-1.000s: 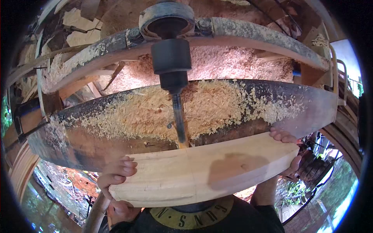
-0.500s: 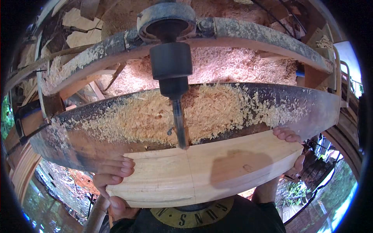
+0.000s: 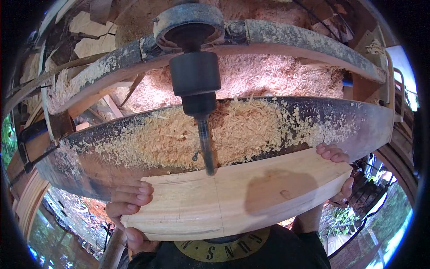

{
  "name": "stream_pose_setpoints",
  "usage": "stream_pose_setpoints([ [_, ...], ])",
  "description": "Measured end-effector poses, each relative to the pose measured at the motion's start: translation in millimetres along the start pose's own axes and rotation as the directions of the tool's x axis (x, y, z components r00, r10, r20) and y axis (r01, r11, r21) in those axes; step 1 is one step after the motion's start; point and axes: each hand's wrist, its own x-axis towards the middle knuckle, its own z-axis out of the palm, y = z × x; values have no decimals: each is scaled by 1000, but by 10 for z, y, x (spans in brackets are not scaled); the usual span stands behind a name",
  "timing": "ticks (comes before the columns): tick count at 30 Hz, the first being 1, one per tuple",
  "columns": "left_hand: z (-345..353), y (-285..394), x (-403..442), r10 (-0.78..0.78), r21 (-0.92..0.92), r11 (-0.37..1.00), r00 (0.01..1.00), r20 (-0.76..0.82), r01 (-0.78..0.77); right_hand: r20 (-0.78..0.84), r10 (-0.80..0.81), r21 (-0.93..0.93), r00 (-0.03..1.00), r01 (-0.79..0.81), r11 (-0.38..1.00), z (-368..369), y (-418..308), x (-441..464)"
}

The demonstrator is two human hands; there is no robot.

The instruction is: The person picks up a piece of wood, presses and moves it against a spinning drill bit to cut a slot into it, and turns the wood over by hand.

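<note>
A pale wooden block [image 3: 179, 201] with a pencil line across its middle lies along the near edge of the work table. My left hand [image 3: 130, 204] grips its left end, fingers on top and thumb at the near side. At the right end, my right hand [image 3: 338, 168] holds the block, fingertips over the far edge and thumb on the near side. A drill bit [image 3: 205, 145] in a black chuck [image 3: 195, 76] points down, its tip at the block's far edge near the pencil line. I cannot tell whether the tip touches the wood.
Wood shavings [image 3: 179, 134] are heaped on the dark table [image 3: 358, 121] around the bit. Behind it runs a dusty curved beam [image 3: 300, 38], with more sawdust [image 3: 268, 71] beyond. Plants and scrap lie below at the right.
The view has shifted very slightly. Both hands keep their hold, and the block stays almost in the same place under the bit.
</note>
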Motion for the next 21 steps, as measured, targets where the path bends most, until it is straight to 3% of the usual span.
stream_pose_setpoints([
  [5,32,28,-1,-19,30,999,1000,-17,19,28,4,113,1000,-7,994,-353,109,-84],
  [8,-75,44,-9,-43,-4,999,988,151,45,69,-1,124,998,-7,992,-414,102,-60],
  [11,35,28,-5,-8,49,999,1000,-8,9,98,-7,84,995,-1,996,-511,117,-64],
  [17,-79,9,0,-31,38,999,997,64,28,34,4,126,999,-9,992,-398,118,-54],
  [21,16,51,-3,-45,57,997,999,28,43,16,13,127,1000,-15,992,-342,104,-34],
])
